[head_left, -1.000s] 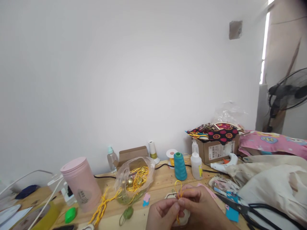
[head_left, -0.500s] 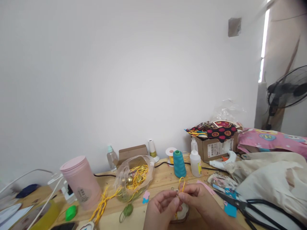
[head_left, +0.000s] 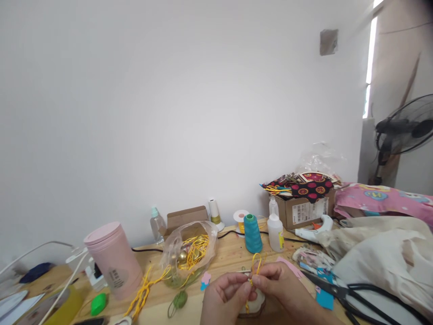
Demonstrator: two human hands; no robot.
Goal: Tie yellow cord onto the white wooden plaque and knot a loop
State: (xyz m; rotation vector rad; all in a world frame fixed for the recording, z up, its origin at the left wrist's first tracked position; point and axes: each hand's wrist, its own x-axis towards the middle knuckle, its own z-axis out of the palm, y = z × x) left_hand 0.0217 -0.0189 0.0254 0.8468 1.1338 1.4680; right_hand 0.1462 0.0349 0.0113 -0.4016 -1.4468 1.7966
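Note:
Both hands meet low in the head view, right of centre. A yellow cord point(head_left: 257, 258) stands up in a loop between them. My left hand point(head_left: 227, 295) pinches the cord's lower part between thumb and fingers. From the other side, my right hand point(head_left: 278, 282) grips the same cord at the base of the loop. Behind and below the fingers is a pale, scalloped disc point(head_left: 257, 303) with a darker rim, partly hidden by the hands. Yellow cord hangs over its face.
Beyond the hands stand a teal thread cone point(head_left: 253, 234) and a glue bottle point(head_left: 276, 234). Large black scissors point(head_left: 341, 291) lie at the right. Leftward are a green yarn ball point(head_left: 180, 299), a plastic bag of yellow cords point(head_left: 192, 253) and a pink canister point(head_left: 113, 262).
The view has shifted slightly, so most things sit a little lower. Both hands keep their grip on the cord, with only slight finger movement.

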